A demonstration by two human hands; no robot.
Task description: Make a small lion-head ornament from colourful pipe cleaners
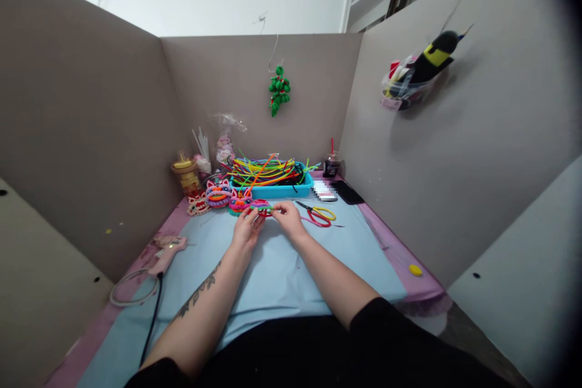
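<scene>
Both of my hands meet over the blue cloth, around a small multicoloured pipe-cleaner piece point(260, 205) with pink, purple, green and red rows. My left hand point(247, 228) grips it from the left and below. The fingers of my right hand point(288, 217) are closed at its right end, pinching a green pipe cleaner point(273, 209). Just left and beyond are finished-looking animal heads: a pink and orange one point(239, 201), a purple and pink one point(218, 194), and a red and cream one point(198, 204). Scissors point(322, 216) with red and yellow handles lie right of my right hand.
A blue tray point(273, 192) heaped with coloured pipe cleaners point(264, 171) stands at the back. A pink glue gun point(167, 256) with its cable lies left. Drinks cups point(186, 177) and a dark phone point(348, 192) sit near the partition walls. A yellow disc point(415, 270) lies right.
</scene>
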